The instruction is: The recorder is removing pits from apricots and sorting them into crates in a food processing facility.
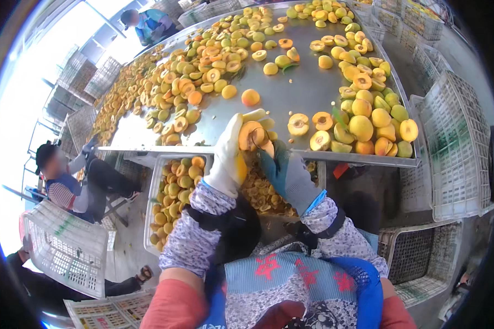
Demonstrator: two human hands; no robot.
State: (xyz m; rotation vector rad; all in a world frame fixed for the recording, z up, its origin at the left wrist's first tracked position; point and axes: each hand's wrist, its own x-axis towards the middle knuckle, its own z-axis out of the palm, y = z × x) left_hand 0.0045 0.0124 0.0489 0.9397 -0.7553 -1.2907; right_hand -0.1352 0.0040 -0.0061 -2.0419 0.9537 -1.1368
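Note:
My left hand [229, 154], in a white glove, grips a cut yellow peach half [249, 135] over the table's near edge. My right hand [286, 174], in a blue and grey glove, holds a thin curved pitting tool [275, 149] against the fruit; its handle is hidden in my fingers. Just past my hands, a whole-looking peach [250, 97] rests on the metal table [271, 92]. Several halves with their stones showing, among them one peach half [298, 124], lie right of my hands. Below, peach scraps [267, 193] fill a container between my forearms.
A peach pile [206, 61] covers the table's left side, another [362, 119] its right. A white crate [150, 230] of peaches stands below left. Plastic crates [455, 148] stand at right. One person [66, 177] sits at left; another person [152, 24] is across the table.

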